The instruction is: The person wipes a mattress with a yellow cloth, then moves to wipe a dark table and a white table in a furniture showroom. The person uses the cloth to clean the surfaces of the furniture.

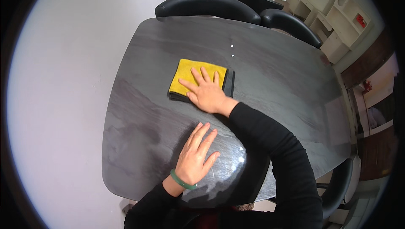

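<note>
A folded yellow cloth (pixel 183 71) with dark edging lies on the dark grey marbled table (pixel 278 85), left of its middle. My right hand (pixel 207 94) rests on the cloth with fingers spread, covering its lower right part. Dark folded layers show under the yellow face, and a dark flat edge (pixel 230 83) sticks out at its right side. Nearer to me, my left hand (pixel 194 157), with a green bangle (pixel 182 181) at the wrist, is held over the table with its fingers stretched out and nothing in it. Whether it touches the tabletop I cannot tell.
Black chairs (pixel 206 7) stand along the far side, and another chair (pixel 339 187) is at the near right. A pale wall (pixel 59 102) runs close along the table's left edge. White shelving (pixel 337 22) stands beyond the far right.
</note>
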Available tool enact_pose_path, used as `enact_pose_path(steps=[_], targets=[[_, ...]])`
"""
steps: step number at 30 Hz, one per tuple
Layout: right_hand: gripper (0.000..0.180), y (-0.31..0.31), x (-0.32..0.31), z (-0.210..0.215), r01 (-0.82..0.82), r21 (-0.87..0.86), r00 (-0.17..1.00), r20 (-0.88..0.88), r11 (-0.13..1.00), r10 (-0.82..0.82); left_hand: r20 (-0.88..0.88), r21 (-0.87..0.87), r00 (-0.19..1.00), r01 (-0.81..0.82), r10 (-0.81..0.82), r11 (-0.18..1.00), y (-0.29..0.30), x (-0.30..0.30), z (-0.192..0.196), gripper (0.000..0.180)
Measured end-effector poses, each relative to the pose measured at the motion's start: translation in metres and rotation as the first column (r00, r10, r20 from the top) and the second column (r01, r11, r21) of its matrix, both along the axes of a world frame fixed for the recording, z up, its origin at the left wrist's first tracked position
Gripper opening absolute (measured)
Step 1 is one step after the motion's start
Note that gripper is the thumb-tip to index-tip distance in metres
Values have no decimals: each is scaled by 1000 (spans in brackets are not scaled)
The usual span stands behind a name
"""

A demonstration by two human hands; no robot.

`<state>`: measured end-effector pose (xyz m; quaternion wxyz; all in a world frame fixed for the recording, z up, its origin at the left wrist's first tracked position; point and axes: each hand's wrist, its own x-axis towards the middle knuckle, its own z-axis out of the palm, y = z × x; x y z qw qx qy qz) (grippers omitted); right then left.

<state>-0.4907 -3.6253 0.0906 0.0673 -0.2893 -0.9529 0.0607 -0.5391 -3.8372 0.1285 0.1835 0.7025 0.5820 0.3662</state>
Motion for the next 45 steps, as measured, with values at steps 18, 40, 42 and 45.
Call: enact_pose_path(steps=[18, 40, 42, 45], targets=[[56, 269, 123, -17, 916, -142, 390, 96, 375, -916, 61, -72, 997, 53, -48, 996, -2, 6, -4, 58], [53, -60, -29, 5, -307, -12, 951, 13, 952, 307, 17, 368, 993, -116, 118, 922, -4, 0, 8, 29], [60, -86, 15, 5, -294, -37, 953, 61, 955, 295, 68, 414, 992, -127, 108, 901, -4, 1, 10, 28], [73, -110, 75, 24, -163, -113, 956, 226, 980, 185, 89, 444, 992, -121, 91, 888, -6, 2, 7, 22]])
